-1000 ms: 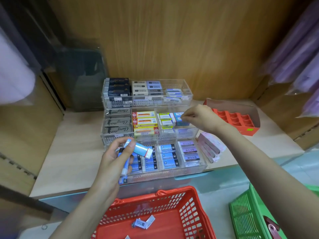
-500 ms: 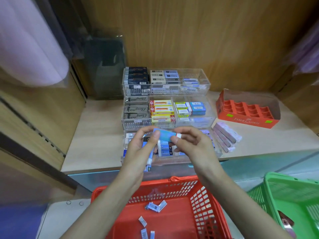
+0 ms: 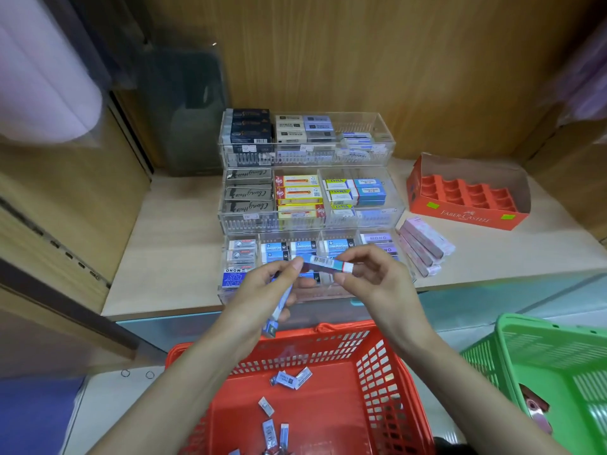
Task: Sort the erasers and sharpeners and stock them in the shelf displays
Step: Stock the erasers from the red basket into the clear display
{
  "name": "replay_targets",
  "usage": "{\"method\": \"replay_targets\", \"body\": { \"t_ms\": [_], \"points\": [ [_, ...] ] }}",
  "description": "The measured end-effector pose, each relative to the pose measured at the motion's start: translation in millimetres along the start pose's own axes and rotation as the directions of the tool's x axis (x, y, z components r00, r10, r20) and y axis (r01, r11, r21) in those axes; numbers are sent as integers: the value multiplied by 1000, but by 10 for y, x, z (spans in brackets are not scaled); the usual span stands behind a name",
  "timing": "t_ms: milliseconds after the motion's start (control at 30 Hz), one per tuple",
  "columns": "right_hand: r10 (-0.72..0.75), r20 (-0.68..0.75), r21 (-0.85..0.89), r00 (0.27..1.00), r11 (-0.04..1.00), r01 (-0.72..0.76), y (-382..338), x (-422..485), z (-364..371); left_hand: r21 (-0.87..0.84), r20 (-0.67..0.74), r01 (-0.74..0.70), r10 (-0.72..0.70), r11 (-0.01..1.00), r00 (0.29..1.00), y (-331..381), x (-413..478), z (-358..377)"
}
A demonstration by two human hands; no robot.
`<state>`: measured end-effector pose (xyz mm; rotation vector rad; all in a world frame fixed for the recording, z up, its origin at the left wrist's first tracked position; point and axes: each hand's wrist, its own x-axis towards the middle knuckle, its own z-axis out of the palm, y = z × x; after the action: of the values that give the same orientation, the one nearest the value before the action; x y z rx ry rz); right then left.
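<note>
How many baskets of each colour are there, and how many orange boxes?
Red plastic basket: 1
Green plastic basket: 1
Orange cardboard box: 1
Total: 3

Above the front edge of the wooden shelf [image 3: 174,244], the left hand [image 3: 259,293] and right hand [image 3: 374,280] pinch one blue eraser [image 3: 323,261] between them before the clear tiered display [image 3: 361,126], the left also gripping a stack of erasers [image 3: 277,315], over a red basket [image 3: 377,356] with loose erasers [image 3: 290,378].
</note>
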<state>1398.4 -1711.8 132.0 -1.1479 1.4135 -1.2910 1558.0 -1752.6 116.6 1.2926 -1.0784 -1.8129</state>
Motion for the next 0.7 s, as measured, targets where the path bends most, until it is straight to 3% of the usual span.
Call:
{"method": "replay_targets", "body": {
  "t_ms": [100,267,533,633,700],
  "points": [
    [-46,42,-18,998,999,46,13,23,-43,-95,67,-6,12,995,998,43,-8,-4],
    [-88,60,43,994,995,85,30,38,-53,-66,37,-162,165,985,986,59,-12,9],
    [210,55,368,976,905,-215,-7,32,10,8,17,-324,324,946,946,82,-44,38],
    [254,56,472,966,845,-250,6,52,3,52,35,-303,302,951,953,77,-35,52],
    [226,37,432,973,875,-220,20,62,16,94,62,-275,270,957,961,71,-33,68]
  ]
}}
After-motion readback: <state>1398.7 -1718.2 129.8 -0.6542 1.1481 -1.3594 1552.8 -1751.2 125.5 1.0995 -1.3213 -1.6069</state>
